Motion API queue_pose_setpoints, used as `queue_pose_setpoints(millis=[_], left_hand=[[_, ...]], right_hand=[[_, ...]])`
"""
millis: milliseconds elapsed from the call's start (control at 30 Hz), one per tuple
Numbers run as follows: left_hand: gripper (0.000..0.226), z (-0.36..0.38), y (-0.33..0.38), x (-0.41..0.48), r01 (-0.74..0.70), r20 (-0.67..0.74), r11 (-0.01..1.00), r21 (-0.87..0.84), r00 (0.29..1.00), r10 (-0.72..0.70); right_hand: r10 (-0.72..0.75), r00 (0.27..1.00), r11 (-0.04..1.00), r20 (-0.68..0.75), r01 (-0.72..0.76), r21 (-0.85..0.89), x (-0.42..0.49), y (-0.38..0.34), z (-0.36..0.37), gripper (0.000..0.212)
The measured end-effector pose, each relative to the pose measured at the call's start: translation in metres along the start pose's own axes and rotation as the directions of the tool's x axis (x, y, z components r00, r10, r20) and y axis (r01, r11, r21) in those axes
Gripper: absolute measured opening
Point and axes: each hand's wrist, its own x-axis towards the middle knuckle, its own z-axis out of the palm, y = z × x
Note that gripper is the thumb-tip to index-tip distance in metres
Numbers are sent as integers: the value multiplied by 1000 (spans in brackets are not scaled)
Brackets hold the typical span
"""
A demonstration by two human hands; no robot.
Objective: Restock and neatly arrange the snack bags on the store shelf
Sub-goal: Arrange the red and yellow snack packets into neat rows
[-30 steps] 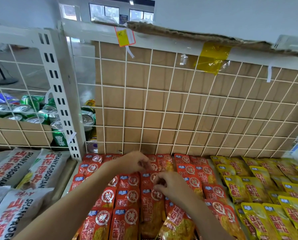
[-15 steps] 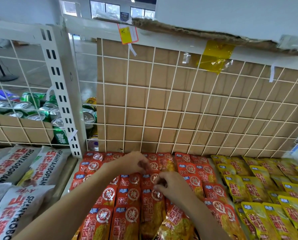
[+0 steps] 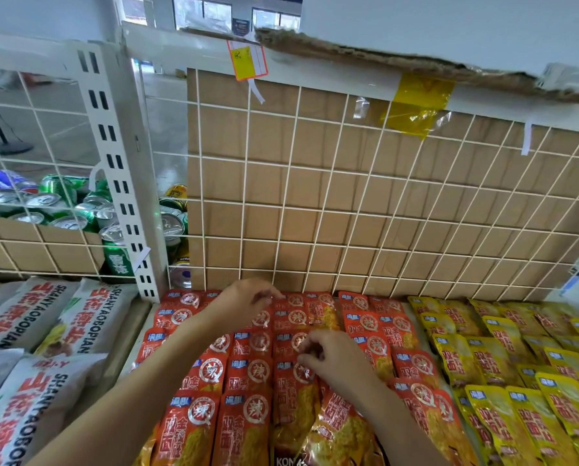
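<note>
Red snack bags point(image 3: 247, 375) lie flat on the shelf point(image 3: 136, 338) in overlapping columns. Each long axis runs 6 to 12 o'clock, printed top edge pointing to 12, toward the wire grid point(image 3: 348, 196).

The working bag point(image 3: 293, 401) sits in the middle column, same heading, possibly skewed a touch. My right hand point(image 3: 338, 361) is on its top end, fingers curled, pinching the edge. The bag body trails from that hand toward 6.

My left hand point(image 3: 246, 306) lies at 10 to 11 o'clock from the right, at the back row, fingers curled onto a back-row bag point(image 3: 296, 309). Pinching or only touching: cannot tell.

Judgement: the right hand is nearer and should do the squaring, sliding along the 12–6 line.

Yellow bags point(image 3: 503, 375) lie at 3 o'clock, white bags point(image 3: 62, 317) at 9.
</note>
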Motion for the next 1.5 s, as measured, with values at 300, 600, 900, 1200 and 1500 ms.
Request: queue_pose_setpoints(millis=[300,600,900,1200,1500], left_hand=[[30,11,-6,-42,96,-70,986,134,994,-87],[36,22,3,-53,99,-80,973,208,993,-84],[20,15,5,-28,76,90,990,118,992,-86],[26,10,-1,-19,137,192,990,-14,973,-132],[20,10,1,-15,125,186,992,-2,975,-123]], right_hand=[[29,1000,999,-6,-29,16,0,2,3,12],[40,999,999,-5,-40,28,-1,3,3,8],[41,999,998,-7,-41,37,-2,3,2,13],[54,999,997,-7,-53,50,-1,3,2,13],[54,998,997,-15,-53,61,0,3,3,12]])
